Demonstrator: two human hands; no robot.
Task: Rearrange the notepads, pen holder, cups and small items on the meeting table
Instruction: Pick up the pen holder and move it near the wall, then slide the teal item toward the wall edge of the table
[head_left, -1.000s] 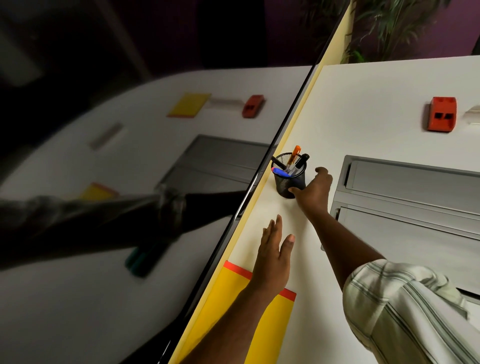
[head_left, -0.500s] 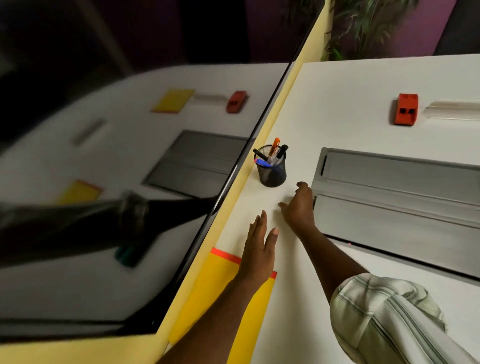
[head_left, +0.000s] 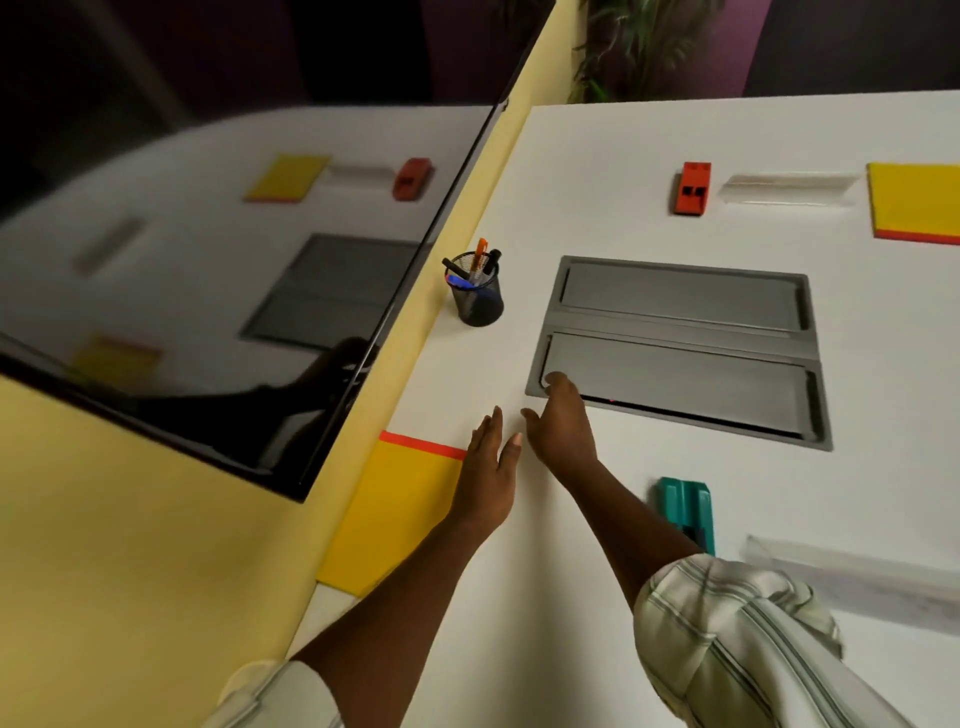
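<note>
Screen at left. Grey hatch in table, right of hands. Red block, clear strip and far notepad beyond hatch. Teal item beside right forearm.
Pen holder upright by wall, beyond fingertips, apart, path clear.
Left hand flat, fingers straight, empty, on near notepad edge.
Right hand loosely bent, empty, at hatch corner.

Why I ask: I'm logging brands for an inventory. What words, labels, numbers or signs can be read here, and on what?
Readable text: none.
Pens in the pen holder: any print is too small to read.
Near yellow notepad, far yellow notepad, red item, teal item: no lettering visible.
</note>
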